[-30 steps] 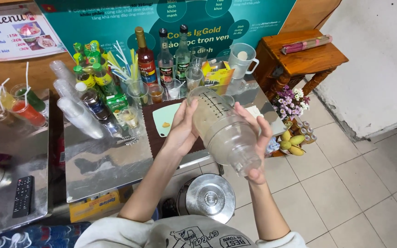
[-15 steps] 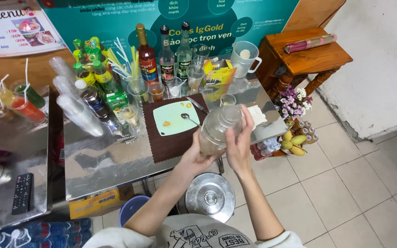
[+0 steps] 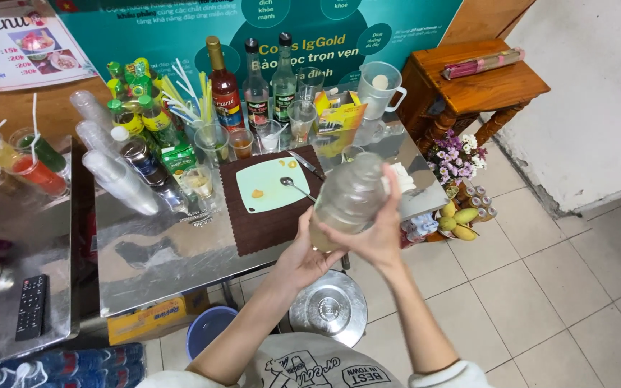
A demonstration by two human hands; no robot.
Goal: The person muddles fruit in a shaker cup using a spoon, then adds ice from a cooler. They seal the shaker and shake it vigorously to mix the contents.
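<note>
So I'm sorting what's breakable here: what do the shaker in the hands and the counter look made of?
The shaker looks like cloudy, translucent plastic, since liquid shows dimly through it, though frosted glass can't be ruled out. The counter looks like polished sheet metal, probably stainless steel, given its mirror-like reflections.

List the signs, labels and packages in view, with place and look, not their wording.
Menu sheet: top left on the wooden wall, white with food photos.
Teal banner: behind the bottles, white and yellow lettering.
Yellow carton: back of the steel counter, open-topped.
Green carton: beside the stacked cups, small box.
Syrup bottle: tall, red, white label.
</note>
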